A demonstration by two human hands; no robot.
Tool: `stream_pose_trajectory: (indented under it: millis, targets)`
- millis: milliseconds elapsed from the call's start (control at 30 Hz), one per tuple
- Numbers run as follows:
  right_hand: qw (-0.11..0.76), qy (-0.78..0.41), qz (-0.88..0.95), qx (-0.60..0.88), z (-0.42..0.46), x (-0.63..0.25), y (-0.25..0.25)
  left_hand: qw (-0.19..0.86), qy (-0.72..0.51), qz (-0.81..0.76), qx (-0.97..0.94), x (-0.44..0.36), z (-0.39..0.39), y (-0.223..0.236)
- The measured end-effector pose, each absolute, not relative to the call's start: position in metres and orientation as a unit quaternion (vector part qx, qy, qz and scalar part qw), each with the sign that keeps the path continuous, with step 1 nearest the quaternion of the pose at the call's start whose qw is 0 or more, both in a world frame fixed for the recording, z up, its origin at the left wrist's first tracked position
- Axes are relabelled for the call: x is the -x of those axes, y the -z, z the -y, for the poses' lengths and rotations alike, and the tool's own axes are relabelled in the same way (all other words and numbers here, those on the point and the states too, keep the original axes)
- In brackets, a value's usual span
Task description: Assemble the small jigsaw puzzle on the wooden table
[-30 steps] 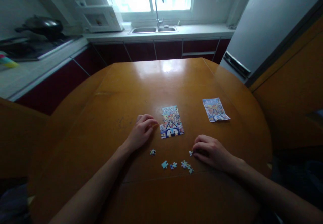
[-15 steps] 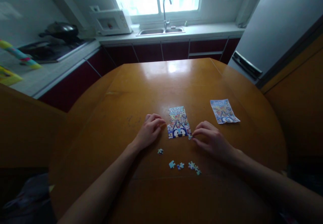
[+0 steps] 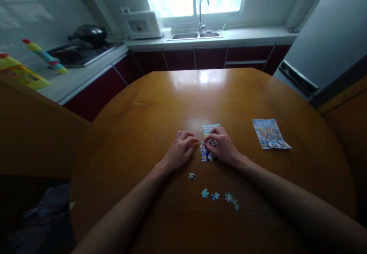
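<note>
Head view: the right hand (image 3: 223,145) is now over the puzzle (image 3: 210,128).
0.5 s ago it was off the lower right corner with a loose piece at its fingertips; now it has crossed to the left edge, covering much of the picture, and I can't see that piece from here. Its fingers are bunched close together, but I can't tell whether they pinch anything. The left hand (image 3: 181,150) has stayed just beside the same edge, fingers curled, tips nearly together; I can't tell if they hold anything. So both hands now meet there, and I'd judge the fitting is centred on that side. The puzzle lies flat on the tabletop (image 3: 177,105), loose pieces (image 3: 205,193) nearer the person, the printed sheet (image 3: 271,133) off to the right.
</note>
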State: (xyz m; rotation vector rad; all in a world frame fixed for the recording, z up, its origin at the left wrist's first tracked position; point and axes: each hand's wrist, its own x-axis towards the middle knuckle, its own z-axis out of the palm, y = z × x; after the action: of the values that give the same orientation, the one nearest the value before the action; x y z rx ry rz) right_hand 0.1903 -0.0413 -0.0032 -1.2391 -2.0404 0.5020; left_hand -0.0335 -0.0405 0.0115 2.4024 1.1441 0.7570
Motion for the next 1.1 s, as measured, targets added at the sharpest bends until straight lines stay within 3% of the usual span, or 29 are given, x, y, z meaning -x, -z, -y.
stream_pose_trajectory:
  millis: [500, 1100]
  targets:
    - [0.384, -0.182, 0.747, 0.511, 0.018, -0.196, -0.004, 0.187, -0.264, -0.417, -0.849, 0.034, 0.041, -0.011]
    - [0.322, -0.203, 0.792, 0.478, 0.04, -0.19, -0.001, 0.176, -0.238, -0.383, -0.875, 0.036, 0.042, -0.01]
